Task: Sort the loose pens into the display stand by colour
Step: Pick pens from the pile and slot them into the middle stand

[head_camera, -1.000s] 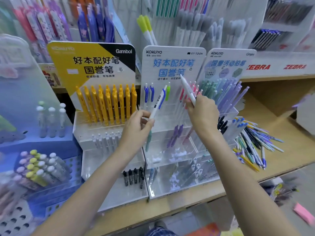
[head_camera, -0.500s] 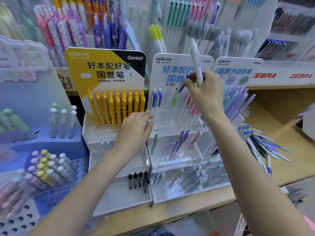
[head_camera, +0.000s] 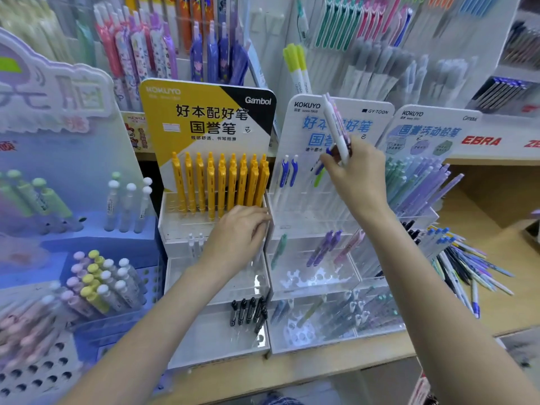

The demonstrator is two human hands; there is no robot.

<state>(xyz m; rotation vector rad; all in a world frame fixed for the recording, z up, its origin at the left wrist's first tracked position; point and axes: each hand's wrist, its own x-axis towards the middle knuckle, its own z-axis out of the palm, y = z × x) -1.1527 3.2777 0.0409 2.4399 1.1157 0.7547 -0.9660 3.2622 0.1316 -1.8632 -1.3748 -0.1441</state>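
The right hand [head_camera: 358, 173] grips a small bunch of white pens [head_camera: 336, 127] tilted nearly upright just above the white display stand [head_camera: 315, 223], while the left hand [head_camera: 239, 232] rests relaxed and empty at the stand's left edge.

yellow pens [head_camera: 222, 185] standing in a row under a yellow and black sign [head_camera: 207, 112], middle | black pens [head_camera: 248, 312] in a clear tray, lower middle | round-top pens [head_camera: 99, 282] in a blue box, lower left | hanging flower pens [head_camera: 140, 48], upper left | red ZEBRA label [head_camera: 482, 140], right
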